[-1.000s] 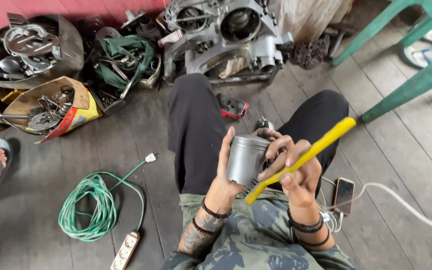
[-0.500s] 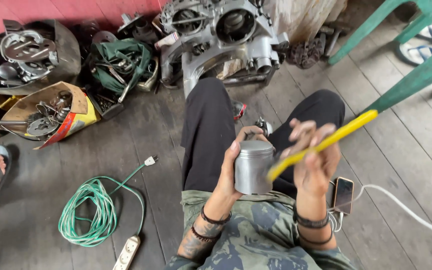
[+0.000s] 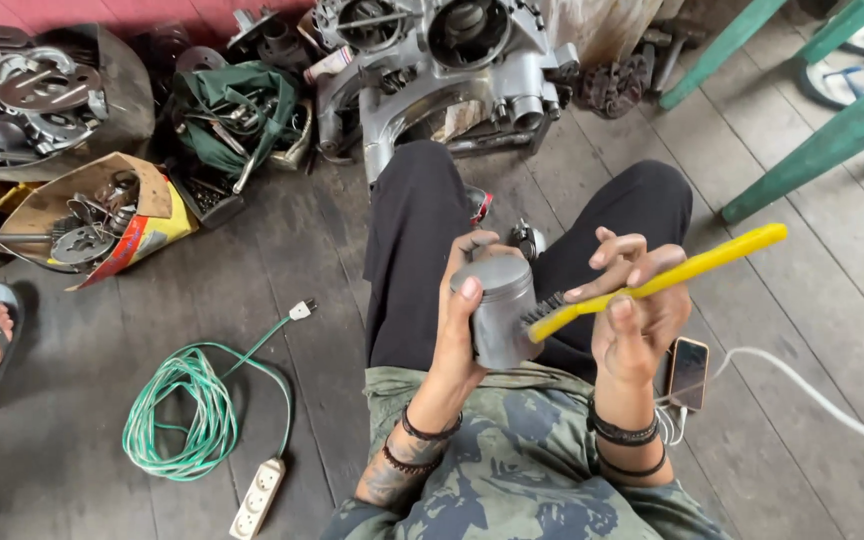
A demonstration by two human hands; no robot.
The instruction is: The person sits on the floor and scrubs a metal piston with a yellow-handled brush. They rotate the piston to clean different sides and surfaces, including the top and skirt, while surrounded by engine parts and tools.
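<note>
- Left hand (image 3: 464, 320) wraps the grey metal piston (image 3: 498, 308) from its left, thumb on the front, fingers curled behind; the piston sits upright above the lap
- Right hand (image 3: 632, 305) pinches the yellow brush (image 3: 672, 278), fingers loosely closed on its handle; bristles touch the piston's right side
- Phone (image 3: 688, 372) lies on the plank floor (image 3: 832, 330) just beside the right wrist; coiled green cable (image 3: 187, 405) well apart

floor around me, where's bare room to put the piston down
Bare planks lie between the coiled green cable and your left leg, and to your right between the phone and the green chair legs. The top left is crowded: box of parts, green bag, engine case.
</note>
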